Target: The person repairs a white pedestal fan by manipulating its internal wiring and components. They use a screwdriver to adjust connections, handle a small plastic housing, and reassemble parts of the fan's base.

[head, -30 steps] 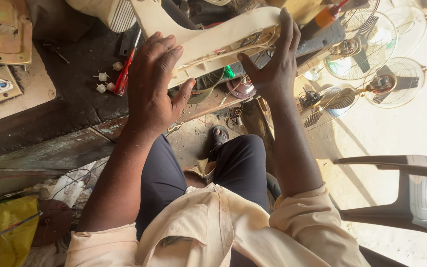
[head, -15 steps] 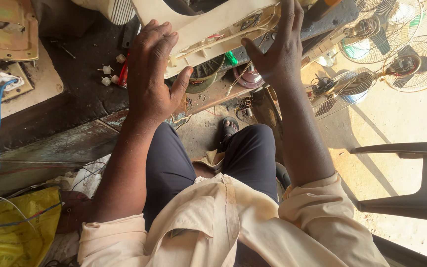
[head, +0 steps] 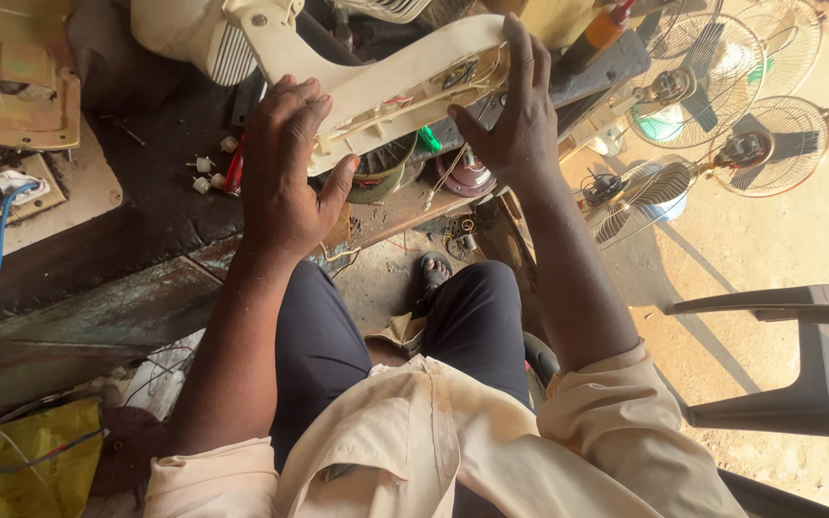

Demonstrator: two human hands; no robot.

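The cream plastic fan housing [head: 386, 86] is gripped between left hand [head: 285, 173] and right hand [head: 515, 120], fingers spread, above the workbench edge [head: 146, 278]. The grip is unchanged from earlier. Open ground lies rightward, bounded by fans [head: 712, 105] and a grey chair [head: 808, 355].

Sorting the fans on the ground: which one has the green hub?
The upper middle fan, top right of the picture; its centre shows green behind dark blades, while the other two show none.

Your right hand [head: 520, 125] has slid from the cream fan housing [head: 386, 86]'s upper right end toward frame centre; your left hand [head: 285, 173] has lowered slightly.
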